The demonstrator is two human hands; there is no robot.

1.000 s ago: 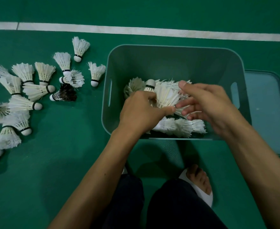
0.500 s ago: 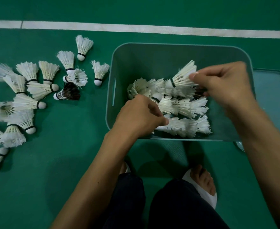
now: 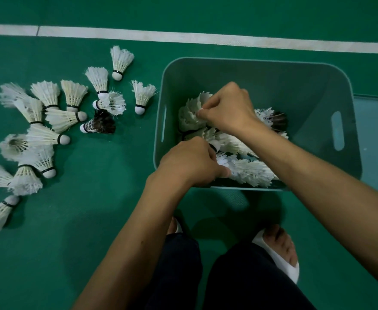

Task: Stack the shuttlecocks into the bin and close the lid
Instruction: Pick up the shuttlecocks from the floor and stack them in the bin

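A grey-green plastic bin [image 3: 313,90] stands on the green court floor, with several white feather shuttlecocks [image 3: 250,173] lying in rows on its bottom. My right hand [image 3: 228,108] is inside the bin at its left part and pinches the feathers of a white shuttlecock [image 3: 191,113]. My left hand [image 3: 190,163] is at the bin's near left corner, fingers curled round a shuttlecock whose white cork [image 3: 215,144] shows. The bin's lid [image 3: 375,139] lies flat on the floor to the right of the bin.
Several loose shuttlecocks [image 3: 47,130] lie scattered on the floor left of the bin, one of them dark-feathered [image 3: 98,125]. A white court line [image 3: 183,39] runs across the far side. My feet in white slippers [image 3: 279,253] are close in front of the bin.
My right hand has carried a shuttlecock from the right side of the bin across and down to its left part. My left hand has stayed at the near left corner.
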